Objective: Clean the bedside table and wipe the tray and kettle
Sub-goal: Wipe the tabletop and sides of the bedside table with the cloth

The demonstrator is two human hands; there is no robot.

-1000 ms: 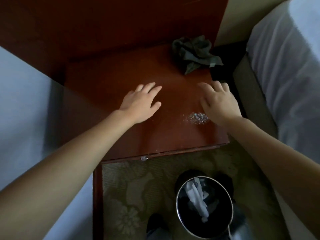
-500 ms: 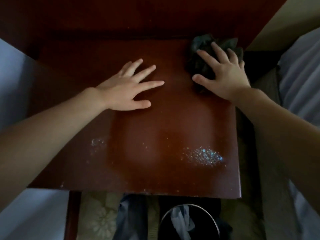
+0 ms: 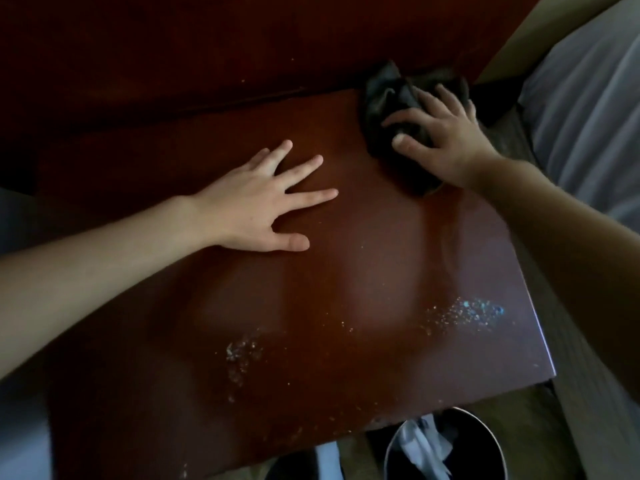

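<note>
So the right hand (image 3: 446, 133) is on the cloth (image 3: 388, 95), upper right of the frame, at the back corner of the bedside table (image 3: 363, 271). The fingers are draped and curled over the top of the bunch and the thumb is tucked against its near side. I'd call that a proper grab on the cloth rather than a pat, though it's a bit blurry up there. The left hand (image 3: 256, 209) is flat on the wood, left of centre, fingers spread and straight, holding nothing. Looks like it's just bracing.

How the cloth will handle: it's a dark crumpled rag, soft and floppy, basically weightless. There's no stiff edge to pick up, so a fistful of the middle of the bunch is the way to go, which is pretty much where the hand is. Loose tails stick out toward the top of the frame, and my guess is they'd drag unless gathered in. On that glossy top it should slide easily, so it'll want some palm pressure to actually pick stuff up.

And there is stuff. A glittery patch of specks (image 3: 467, 311) sits in the lower right of the tabletop near the edge, and a smaller scatter (image 3: 242, 351) is lower middle, both well apart from the cloth. A bin (image 3: 446, 445) with paper in it sits below the table's front edge at the bottom of the frame, and the bed (image 3: 588, 116) is along the right side. Can't see a tray or kettle anywhere in shot.
</note>
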